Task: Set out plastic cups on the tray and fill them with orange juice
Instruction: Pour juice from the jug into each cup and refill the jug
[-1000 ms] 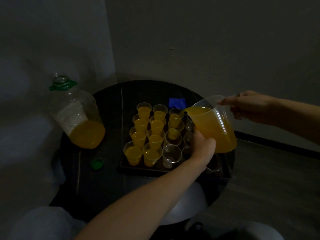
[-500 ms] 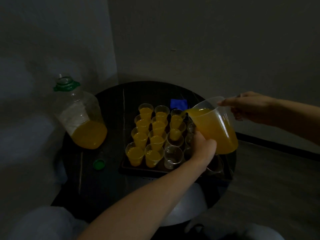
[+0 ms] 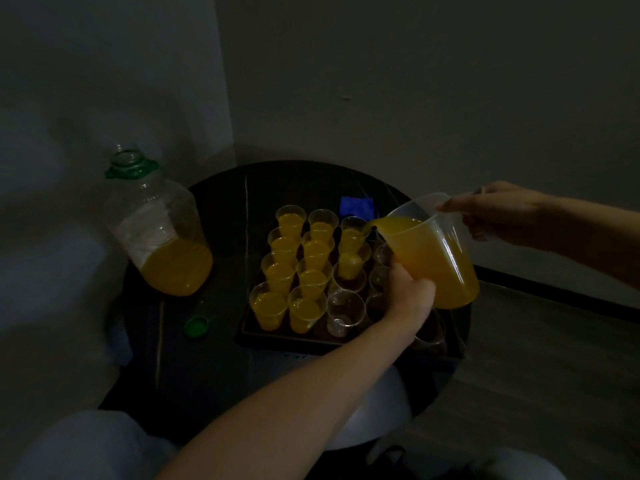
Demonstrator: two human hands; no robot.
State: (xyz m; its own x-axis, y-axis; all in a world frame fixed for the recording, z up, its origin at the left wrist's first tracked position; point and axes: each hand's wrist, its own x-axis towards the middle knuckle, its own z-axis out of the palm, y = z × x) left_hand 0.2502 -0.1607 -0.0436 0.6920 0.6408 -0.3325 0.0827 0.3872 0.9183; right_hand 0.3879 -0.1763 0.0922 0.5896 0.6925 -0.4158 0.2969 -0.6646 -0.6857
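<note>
Head view: right hand (image 3: 502,213) is gripping jug (image 3: 433,261) handle, left hand (image 3: 412,294) bracing its base, fingers hidden, pouring into cup (image 3: 351,230) at tray (image 3: 277,338) far edge, likely needing slow tilting, spout close over rim.

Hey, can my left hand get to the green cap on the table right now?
Probably not yet: the left hand is propping the jug mid-pour. The green cap lies uncovered left of the tray, so likely yes once freed.
</note>
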